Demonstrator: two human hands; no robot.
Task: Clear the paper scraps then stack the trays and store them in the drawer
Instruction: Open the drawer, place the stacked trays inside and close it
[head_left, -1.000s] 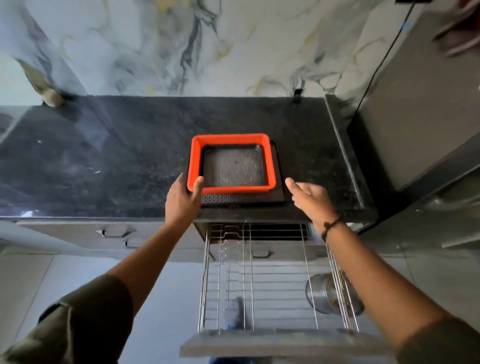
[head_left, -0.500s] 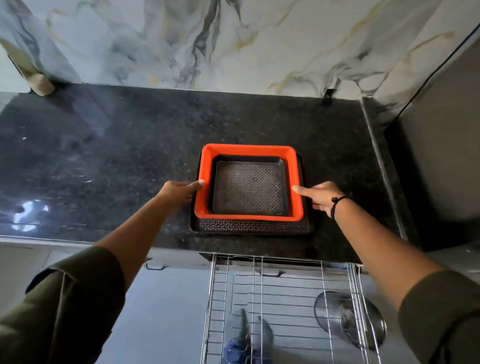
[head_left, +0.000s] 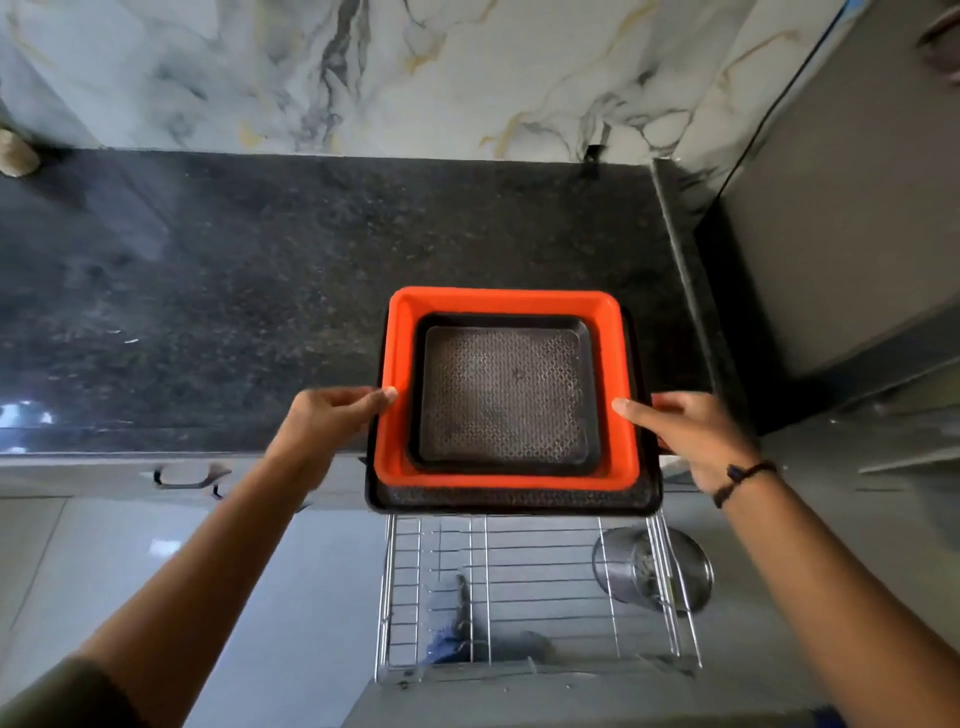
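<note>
Three trays are nested in one stack: a small dark patterned tray (head_left: 503, 395) inside an orange tray (head_left: 397, 374), which sits on a larger dark tray (head_left: 514, 503). The stack overhangs the front edge of the black stone counter (head_left: 260, 312), above the pulled-out wire drawer (head_left: 519, 587). My left hand (head_left: 332, 415) grips the stack's left side, thumb on the orange rim. On the right side my right hand (head_left: 680, 431) holds it, thumb on the orange rim. No paper scraps are visible.
A steel cup holder (head_left: 652, 574) hangs at the drawer's right side. A closed drawer handle (head_left: 187, 475) sits left under the counter. A grey appliance wall (head_left: 841, 208) stands to the right, and a marble wall rises behind the counter. A small beige object (head_left: 15, 156) lies far left.
Both hands closed onto the sides of the tray stack, and it has moved toward me, from resting fully on the counter to overhanging the open drawer.
</note>
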